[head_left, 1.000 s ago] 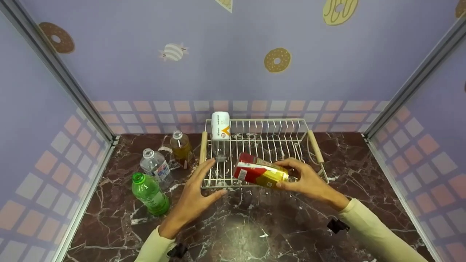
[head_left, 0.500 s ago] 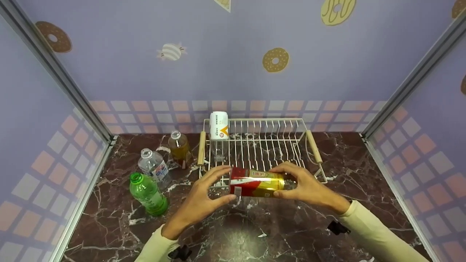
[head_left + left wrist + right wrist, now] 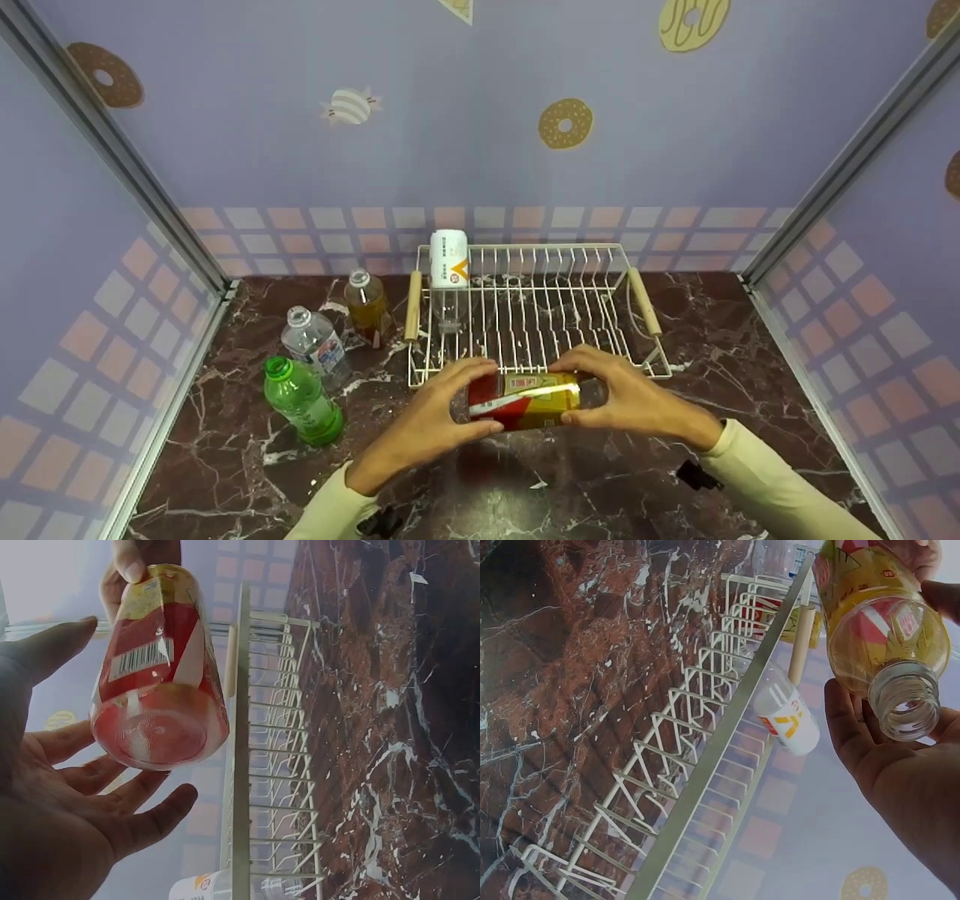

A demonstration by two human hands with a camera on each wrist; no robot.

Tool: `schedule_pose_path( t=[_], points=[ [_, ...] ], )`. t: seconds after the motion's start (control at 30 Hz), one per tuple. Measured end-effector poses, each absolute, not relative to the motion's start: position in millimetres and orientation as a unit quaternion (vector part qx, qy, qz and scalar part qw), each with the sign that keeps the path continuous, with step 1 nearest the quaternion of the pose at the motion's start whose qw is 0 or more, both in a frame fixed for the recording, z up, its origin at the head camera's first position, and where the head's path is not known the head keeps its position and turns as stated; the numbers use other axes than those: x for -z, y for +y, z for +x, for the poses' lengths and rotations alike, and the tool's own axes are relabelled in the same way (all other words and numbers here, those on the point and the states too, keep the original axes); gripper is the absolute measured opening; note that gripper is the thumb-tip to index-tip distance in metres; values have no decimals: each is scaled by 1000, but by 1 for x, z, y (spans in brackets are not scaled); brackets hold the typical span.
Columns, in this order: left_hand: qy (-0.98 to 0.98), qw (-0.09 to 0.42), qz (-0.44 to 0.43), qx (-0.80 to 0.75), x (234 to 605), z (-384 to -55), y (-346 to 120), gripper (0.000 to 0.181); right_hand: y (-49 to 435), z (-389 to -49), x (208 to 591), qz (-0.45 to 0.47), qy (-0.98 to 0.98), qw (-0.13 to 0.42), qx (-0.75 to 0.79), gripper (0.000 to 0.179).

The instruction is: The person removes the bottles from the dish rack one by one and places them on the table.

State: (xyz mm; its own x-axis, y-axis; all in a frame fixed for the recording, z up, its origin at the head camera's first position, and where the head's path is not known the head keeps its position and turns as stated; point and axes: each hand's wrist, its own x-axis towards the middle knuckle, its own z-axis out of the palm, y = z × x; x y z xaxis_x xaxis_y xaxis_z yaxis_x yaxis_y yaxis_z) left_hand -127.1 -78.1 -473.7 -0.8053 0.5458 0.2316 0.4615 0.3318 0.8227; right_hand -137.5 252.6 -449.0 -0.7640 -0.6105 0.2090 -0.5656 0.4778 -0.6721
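Both hands are at a plastic bottle (image 3: 525, 401) with a red and yellow label, lying level in the air in front of the rack. My right hand (image 3: 634, 394) grips its yellow neck end with thumb and fingers. In the right wrist view, the uncapped bottle neck (image 3: 904, 701) points toward the camera. Around the red base end my left hand (image 3: 424, 424) is spread. The left wrist view shows a small gap beside the left thumb (image 3: 60, 645), with fingers (image 3: 161, 810) loosely extended by the round bottle base (image 3: 154, 735).
Behind the hands stands a white wire rack (image 3: 525, 288) with wooden handles. At its left end a white-labelled bottle (image 3: 450, 259) leans neck down. Left of the rack stand a green bottle (image 3: 304, 405), a clear bottle (image 3: 316, 341) and a bottle of amber color (image 3: 367, 307).
The red and yellow bottle has come from over the rack toward the front and turned more level. My left hand has moved right, its thumb and fingers now overlapping the base end.
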Motion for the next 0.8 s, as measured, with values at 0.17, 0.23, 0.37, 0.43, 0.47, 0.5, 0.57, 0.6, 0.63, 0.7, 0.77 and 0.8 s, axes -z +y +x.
schedule_pose_path(
  t=[0.17, 0.23, 0.37, 0.43, 0.47, 0.5, 0.57, 0.6, 0.63, 0.7, 0.77, 0.8],
  points=[
    [821, 57, 324, -466, 479, -127, -71, 77, 246, -132, 448, -377, 852, 27, 362, 57],
    [824, 63, 328, -457, 480, -127, -68, 78, 244, -130, 447, -384, 851, 31, 357, 58],
    [833, 79, 330, -436, 480, -125, -64, 79, 240, -126, 444, -387, 859, 34, 334, 61],
    [838, 83, 330, -426, 480, -124, -63, 79, 238, -125, 443, -387, 863, 36, 323, 62],
    [840, 83, 331, -423, 480, -123, -62, 79, 238, -124, 443, -387, 865, 37, 319, 63],
    [842, 84, 332, -417, 481, -123, -62, 79, 237, -124, 442, -387, 865, 38, 316, 63],
    [844, 89, 331, -412, 481, -122, -61, 80, 236, -122, 442, -388, 866, 40, 312, 63],
    [846, 93, 329, -409, 481, -121, -60, 80, 235, -122, 442, -388, 867, 42, 310, 62],
    [848, 95, 330, -404, 482, -121, -60, 81, 235, -121, 442, -387, 869, 42, 307, 62],
    [850, 100, 334, -396, 483, -119, -58, 81, 234, -120, 442, -386, 871, 44, 301, 62],
    [853, 102, 338, -385, 484, -119, -56, 81, 233, -119, 442, -385, 874, 48, 293, 62],
    [854, 102, 341, -380, 484, -118, -55, 81, 232, -118, 442, -385, 875, 49, 288, 62]
  ],
)
